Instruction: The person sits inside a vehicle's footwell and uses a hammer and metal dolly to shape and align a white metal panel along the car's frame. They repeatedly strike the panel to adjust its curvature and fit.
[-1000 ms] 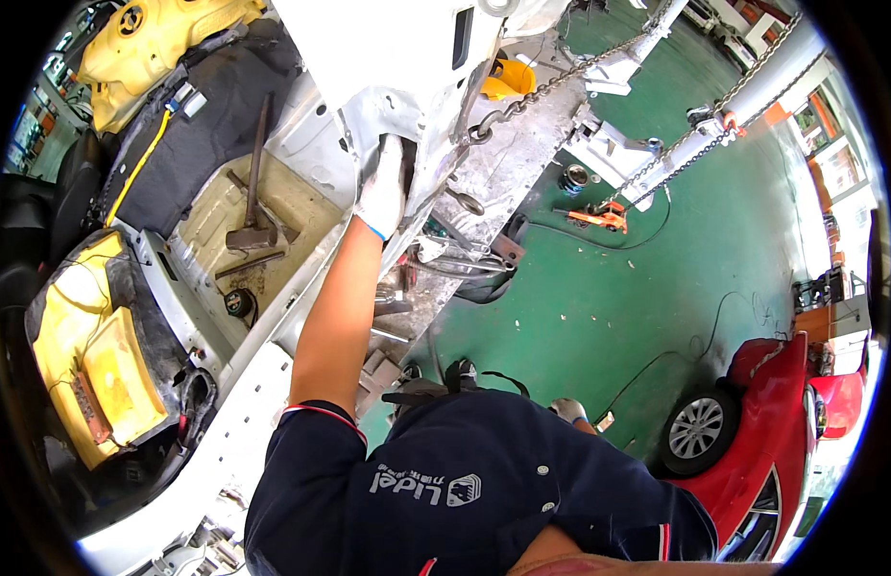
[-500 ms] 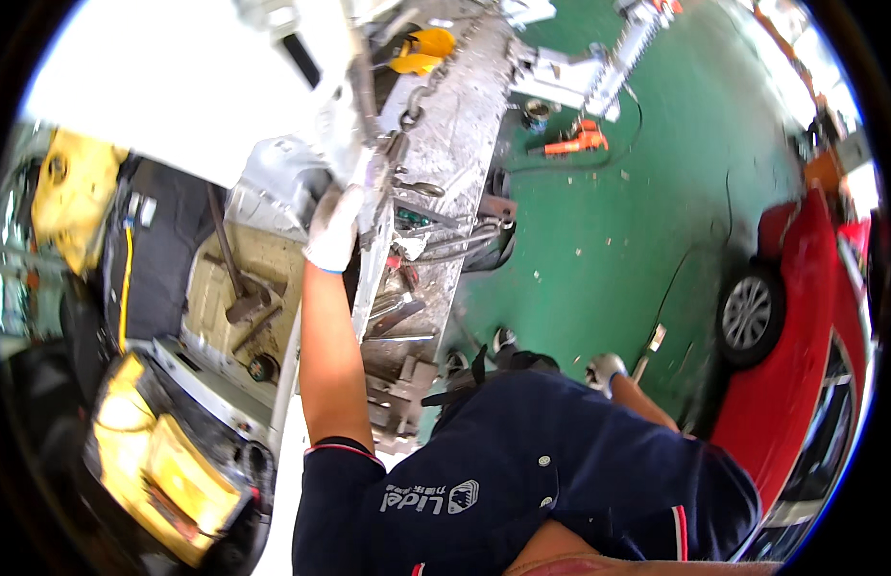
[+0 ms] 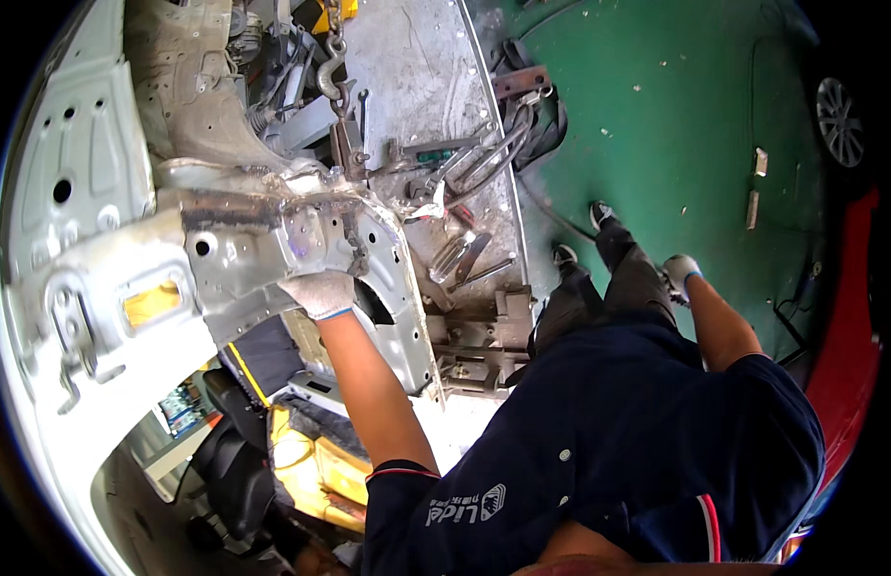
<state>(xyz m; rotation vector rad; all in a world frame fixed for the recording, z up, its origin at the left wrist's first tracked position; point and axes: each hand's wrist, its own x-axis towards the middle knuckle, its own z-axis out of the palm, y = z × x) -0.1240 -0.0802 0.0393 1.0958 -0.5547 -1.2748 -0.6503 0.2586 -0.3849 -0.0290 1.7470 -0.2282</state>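
My left hand (image 3: 319, 293), in a pale glove, lies on the edge of a bare metal car body section (image 3: 244, 259), its fingers stretched out flat against the sheet metal. Just above it are a rusty, scraped seam and a steel clamp (image 3: 348, 149) biting the panel, with a chain (image 3: 330, 67) hooked to it. My right hand (image 3: 681, 274), gloved as well, hangs beside my right leg with its fingers curled. Something small and dark grey shows at those fingers, too unclear to name.
A grey metal bench (image 3: 407, 67) beside the car body carries wrenches, a screwdriver (image 3: 450, 257) and other hand tools. A steel bracket (image 3: 522, 82) and dark straps lie at its edge. On the right, a red car (image 3: 844, 336) stands on the green floor (image 3: 657, 125).
My view has swung toward the car body, showing its metal panel and the clamp more fully. My left hand now lies lower on the panel; my right hand still hangs by my leg.
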